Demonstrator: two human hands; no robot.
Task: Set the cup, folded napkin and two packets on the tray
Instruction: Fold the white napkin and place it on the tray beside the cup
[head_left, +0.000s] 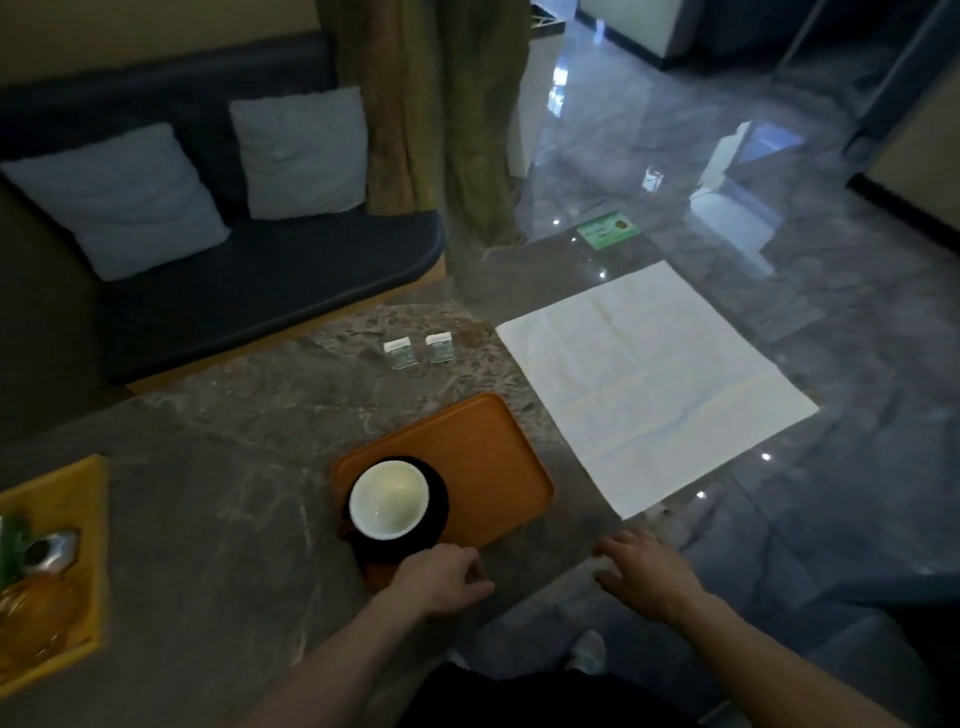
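Note:
An orange tray (483, 457) lies on the marble table. On its near left part stands a cup (388, 500) with a white inside, on a black saucer (436, 499). My left hand (441, 574) hovers at the tray's near corner just beside the saucer, fingers loosely curled, holding nothing that I can see. A white napkin (654, 384) lies unfolded and flat to the right of the tray. Two small packets (400, 353) (440, 348) sit side by side beyond the tray. My right hand (644, 569) is palm down with spread fingers near the napkin's near corner.
A yellow tray (78, 519) with a metal can and other items sits at the table's left edge. A dark sofa (270, 280) with two grey cushions stands behind the table. A glossy tiled floor lies to the right.

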